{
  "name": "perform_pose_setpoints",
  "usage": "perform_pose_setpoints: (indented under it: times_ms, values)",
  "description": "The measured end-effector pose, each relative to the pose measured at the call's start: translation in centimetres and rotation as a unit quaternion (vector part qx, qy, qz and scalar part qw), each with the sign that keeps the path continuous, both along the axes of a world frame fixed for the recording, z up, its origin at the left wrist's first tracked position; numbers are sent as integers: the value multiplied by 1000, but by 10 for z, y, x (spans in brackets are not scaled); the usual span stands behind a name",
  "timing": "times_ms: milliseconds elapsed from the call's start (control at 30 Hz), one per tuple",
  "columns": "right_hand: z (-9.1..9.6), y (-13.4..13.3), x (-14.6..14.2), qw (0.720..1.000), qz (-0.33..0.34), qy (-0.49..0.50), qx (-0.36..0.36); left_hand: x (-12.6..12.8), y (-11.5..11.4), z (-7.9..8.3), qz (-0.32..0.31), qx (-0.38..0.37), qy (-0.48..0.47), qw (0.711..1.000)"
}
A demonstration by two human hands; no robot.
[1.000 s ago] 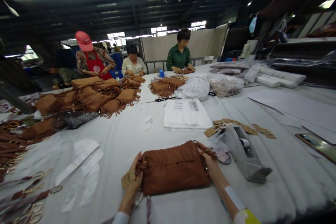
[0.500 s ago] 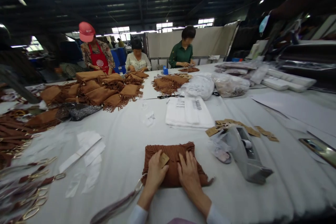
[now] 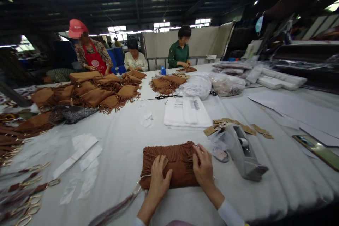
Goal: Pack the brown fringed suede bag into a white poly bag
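Note:
A brown fringed bag lies flat on the white-covered table in front of me. My left hand rests on its left half, fingers stretched out and thumb apart. Part of a tan tag shows beside those fingers. At the bag's right edge, my right hand touches the fringe with slightly bent, separated fingers; what is under its palm is hidden. A strap with a metal clasp runs from the lower left corner toward me.
To the right stand a grey tape dispenser, tan tags and a phone. White bags lie ahead. Brown bags and straps with metal clasps fill the left. Several people work across the table.
My right hand has moved right, from the bag's middle to its right edge. The fringe end that stuck out there no longer shows. My left hand stays on the bag.

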State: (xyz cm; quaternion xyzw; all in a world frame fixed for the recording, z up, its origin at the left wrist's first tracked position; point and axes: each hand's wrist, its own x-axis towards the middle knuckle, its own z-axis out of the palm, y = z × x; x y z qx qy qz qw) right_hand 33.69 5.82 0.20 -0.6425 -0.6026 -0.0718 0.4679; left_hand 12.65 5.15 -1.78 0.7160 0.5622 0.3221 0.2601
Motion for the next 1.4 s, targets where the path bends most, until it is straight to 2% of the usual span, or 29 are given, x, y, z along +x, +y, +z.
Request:
perform_pose_setpoints:
  times_ms: [67, 133, 200, 300, 433, 500, 533, 600, 667, 733, 767, 833, 900, 933, 1000, 1067, 1133, 1233, 1300, 1400]
  values:
    - [-4, 15, 4, 995, -69, -1, -68, 2, -2, -2, 6, 22, 14, 1000]
    - [-8, 19, -4, 986, -68, -39, -148, 5, -4, -5, 14, 44, 35, 998]
    - [-9, 11, -22, 973, -48, -96, -203, 8, -6, -9, 22, 64, 52, 996]
    - [-5, -6, -44, 957, -33, -156, -241, 10, -7, -13, 26, 84, 65, 994]
    - [1, -9, -42, 951, -54, -136, -272, 9, -7, -12, 25, 93, 72, 993]
    - [3, -11, -37, 959, -51, -117, -253, 8, -7, -11, 24, 88, 71, 993]
    - [4, -15, -37, 965, -23, -115, -236, 8, -7, -11, 23, 84, 70, 994]
    - [8, -26, -42, 968, 84, -124, -200, 7, -8, -9, 20, 75, 69, 995]
    - [16, -36, -50, 953, 208, -134, -176, 8, -9, -6, 12, 67, 70, 995]
    - [25, -34, -51, 940, 275, -132, -151, 9, -12, -2, -2, 62, 69, 996]
    - [28, -27, -47, 945, 270, -127, -133, 10, -13, 1, -10, 59, 68, 996]
    - [27, -4, -34, 969, 195, -113, -97, 13, -13, 7, -23, 49, 67, 996]
    - [16, 21, -19, 984, 101, -108, -98, 16, -13, 13, -30, 38, 69, 996]
    - [9, 29, -15, 984, 79, -112, -111, 16, -12, 15, -34, 32, 69, 996]
    - [-6, 33, -14, 977, 101, -128, -135, 15, -10, 18, -45, 24, 68, 996]
    - [-15, 19, -24, 966, 174, -143, -129, 12, -10, 20, -59, 21, 61, 996]
    - [-15, -6, -39, 954, 243, -146, -99, 7, -13, 24, -66, 28, 49, 996]
    - [-6, -39, -61, 950, 279, -125, -61, -11, -19, 33, -47, 50, 26, 997]
    - [-1, -50, -67, 952, 284, -106, -50, -33, -26, 40, 5, 65, 2, 998]
    - [-3, -54, -64, 955, 282, -84, -41, -83, -41, 44, 155, 70, -35, 985]
